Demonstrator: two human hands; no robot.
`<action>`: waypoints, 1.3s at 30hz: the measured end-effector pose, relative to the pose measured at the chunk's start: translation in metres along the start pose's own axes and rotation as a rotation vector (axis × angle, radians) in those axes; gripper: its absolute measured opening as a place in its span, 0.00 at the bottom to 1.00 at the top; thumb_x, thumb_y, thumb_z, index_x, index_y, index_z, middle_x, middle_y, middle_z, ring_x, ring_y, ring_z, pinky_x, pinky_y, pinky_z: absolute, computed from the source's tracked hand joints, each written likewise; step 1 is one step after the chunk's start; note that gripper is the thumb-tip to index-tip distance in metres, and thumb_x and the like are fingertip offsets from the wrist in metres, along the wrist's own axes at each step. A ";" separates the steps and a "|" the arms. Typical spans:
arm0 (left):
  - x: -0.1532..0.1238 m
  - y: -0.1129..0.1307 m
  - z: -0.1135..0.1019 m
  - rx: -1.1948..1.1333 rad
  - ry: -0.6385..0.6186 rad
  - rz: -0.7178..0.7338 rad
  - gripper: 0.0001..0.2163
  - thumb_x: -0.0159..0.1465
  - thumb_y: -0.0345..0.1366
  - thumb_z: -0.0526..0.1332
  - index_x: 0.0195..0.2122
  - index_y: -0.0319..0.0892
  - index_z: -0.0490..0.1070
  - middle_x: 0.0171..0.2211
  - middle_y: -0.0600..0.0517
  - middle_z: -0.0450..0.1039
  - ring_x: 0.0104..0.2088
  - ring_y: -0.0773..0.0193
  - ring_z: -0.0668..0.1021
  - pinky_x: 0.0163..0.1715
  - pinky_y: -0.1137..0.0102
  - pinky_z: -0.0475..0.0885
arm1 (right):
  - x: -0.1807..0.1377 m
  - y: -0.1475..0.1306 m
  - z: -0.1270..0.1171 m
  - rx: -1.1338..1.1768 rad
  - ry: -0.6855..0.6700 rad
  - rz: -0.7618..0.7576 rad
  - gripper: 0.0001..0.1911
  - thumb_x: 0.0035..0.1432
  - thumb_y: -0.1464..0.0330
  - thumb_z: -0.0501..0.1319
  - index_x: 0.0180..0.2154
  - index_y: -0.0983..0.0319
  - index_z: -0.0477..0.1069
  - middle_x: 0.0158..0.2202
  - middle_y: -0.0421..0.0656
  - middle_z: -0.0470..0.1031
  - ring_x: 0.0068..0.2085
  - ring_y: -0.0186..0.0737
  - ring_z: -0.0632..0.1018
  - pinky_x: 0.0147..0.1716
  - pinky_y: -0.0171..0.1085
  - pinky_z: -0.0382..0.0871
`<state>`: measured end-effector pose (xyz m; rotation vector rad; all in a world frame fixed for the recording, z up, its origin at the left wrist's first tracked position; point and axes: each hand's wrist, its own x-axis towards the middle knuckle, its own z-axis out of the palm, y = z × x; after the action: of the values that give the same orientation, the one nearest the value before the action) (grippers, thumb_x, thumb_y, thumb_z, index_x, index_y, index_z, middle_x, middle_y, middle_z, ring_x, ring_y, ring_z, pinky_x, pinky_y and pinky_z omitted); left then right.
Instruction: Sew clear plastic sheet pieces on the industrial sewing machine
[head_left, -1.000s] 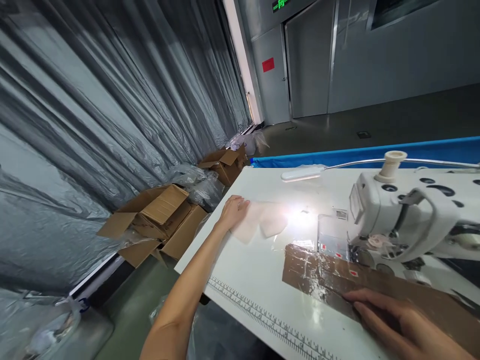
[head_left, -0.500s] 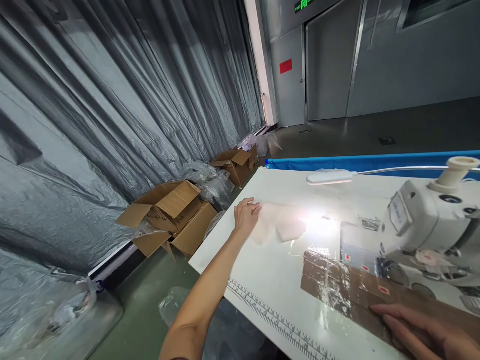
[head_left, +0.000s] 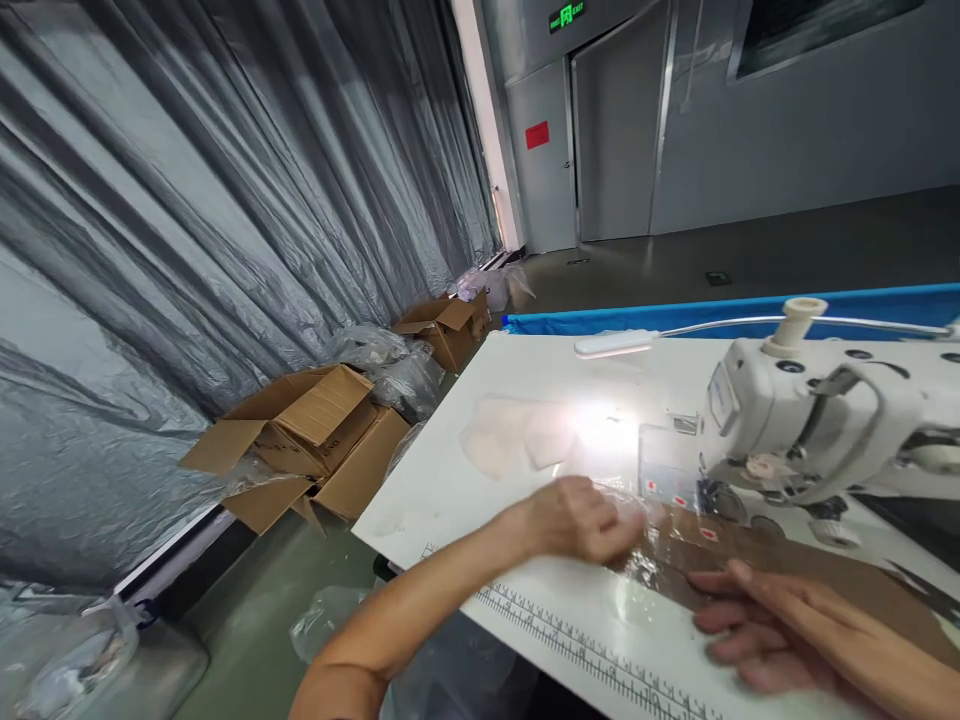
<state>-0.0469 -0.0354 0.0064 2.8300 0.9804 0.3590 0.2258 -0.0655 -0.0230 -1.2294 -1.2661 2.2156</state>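
Note:
My left hand (head_left: 581,520) is over the left end of a brown sheet (head_left: 810,570), which has a shiny clear covering on that end. Motion blurs it; its fingers are curled closed, and what they hold, if anything, is hidden. At the sheet's near edge is my right hand (head_left: 780,625), fingers loosely bent and apart, with nothing visible in them. Beyond my left hand, thin pale translucent pieces (head_left: 491,440) lie on the white table (head_left: 420,490). The white sewing machine (head_left: 757,410) stands behind the sheet, with gauzy pale material near its needle area.
A lamp (head_left: 615,344) on a bendy stem lights the tabletop. Ruler markings (head_left: 577,650) run along the near edge. Open cardboard boxes (head_left: 319,420) and clear plastic bags (head_left: 405,370) sit on the floor at left, beside a grey curtain (head_left: 225,200).
My left hand has left the pale pieces and come right to the brown sheet. My right hand's fingers have bent at the sheet's near edge. The view has turned slightly right.

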 end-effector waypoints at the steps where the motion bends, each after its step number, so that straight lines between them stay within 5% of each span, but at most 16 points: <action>1: 0.006 0.018 0.006 -0.042 -0.030 0.072 0.16 0.68 0.34 0.49 0.41 0.45 0.78 0.18 0.49 0.68 0.20 0.62 0.69 0.28 0.64 0.69 | -0.003 -0.005 0.004 0.042 -0.008 -0.007 0.33 0.55 0.43 0.56 0.47 0.62 0.76 0.45 0.53 0.78 0.48 0.53 0.78 0.49 0.45 0.74; 6: 0.019 0.079 0.011 -0.361 0.028 0.198 0.16 0.60 0.47 0.63 0.43 0.44 0.77 0.27 0.43 0.75 0.33 0.53 0.77 0.41 0.60 0.72 | -0.007 -0.015 0.013 -0.220 0.138 -0.148 0.25 0.54 0.49 0.61 0.46 0.58 0.76 0.48 0.48 0.77 0.51 0.52 0.76 0.49 0.44 0.73; 12: 0.038 0.067 -0.020 -0.548 0.092 0.133 0.25 0.63 0.38 0.58 0.62 0.39 0.62 0.56 0.39 0.69 0.56 0.47 0.71 0.59 0.54 0.60 | -0.013 -0.015 0.021 -0.450 0.060 -0.240 0.21 0.58 0.55 0.59 0.46 0.63 0.73 0.39 0.47 0.78 0.43 0.46 0.78 0.45 0.42 0.73; 16: 0.042 0.049 -0.022 -0.656 -0.071 0.203 0.26 0.58 0.34 0.60 0.59 0.40 0.66 0.44 0.44 0.77 0.45 0.52 0.78 0.52 0.59 0.69 | -0.035 -0.018 0.019 -0.454 -0.217 -0.164 0.21 0.62 0.54 0.56 0.46 0.62 0.72 0.37 0.46 0.79 0.38 0.42 0.79 0.40 0.39 0.73; 19: 0.037 0.039 -0.019 -0.713 -0.169 0.152 0.17 0.59 0.34 0.60 0.50 0.43 0.74 0.33 0.49 0.78 0.34 0.61 0.79 0.40 0.67 0.73 | -0.047 -0.021 0.002 -0.391 -0.274 -0.088 0.23 0.61 0.55 0.58 0.52 0.62 0.70 0.37 0.46 0.80 0.37 0.42 0.80 0.38 0.39 0.74; 24: 0.032 0.027 -0.008 -0.714 -0.004 -0.175 0.08 0.59 0.36 0.63 0.39 0.44 0.77 0.33 0.51 0.78 0.34 0.63 0.78 0.37 0.69 0.72 | -0.035 -0.035 -0.024 -0.355 -0.041 -0.092 0.23 0.59 0.55 0.60 0.51 0.62 0.70 0.40 0.47 0.79 0.39 0.42 0.80 0.39 0.38 0.74; 28: 0.031 0.022 0.003 -0.948 0.137 -0.505 0.10 0.58 0.41 0.66 0.36 0.41 0.75 0.28 0.51 0.76 0.28 0.65 0.77 0.32 0.70 0.73 | -0.015 -0.040 -0.017 -0.218 0.204 -0.142 0.27 0.52 0.53 0.66 0.46 0.64 0.70 0.36 0.47 0.79 0.37 0.43 0.80 0.38 0.39 0.75; 33: 0.033 0.021 0.006 -1.261 0.250 -0.640 0.13 0.59 0.45 0.65 0.34 0.38 0.74 0.26 0.52 0.74 0.27 0.67 0.78 0.32 0.71 0.76 | -0.007 -0.032 -0.002 -0.126 0.447 -0.185 0.25 0.52 0.47 0.63 0.33 0.64 0.71 0.30 0.46 0.78 0.31 0.41 0.79 0.31 0.38 0.75; 39: 0.036 0.026 0.005 -1.529 0.410 -0.737 0.15 0.57 0.43 0.69 0.37 0.36 0.74 0.41 0.45 0.78 0.38 0.61 0.81 0.47 0.62 0.75 | -0.007 -0.029 0.005 -0.014 0.540 -0.227 0.24 0.52 0.47 0.64 0.34 0.63 0.70 0.29 0.46 0.78 0.30 0.42 0.80 0.31 0.38 0.77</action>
<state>-0.0028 -0.0330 0.0131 0.9851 1.0066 1.0053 0.2219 -0.0565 0.0058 -1.4720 -1.1284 1.5693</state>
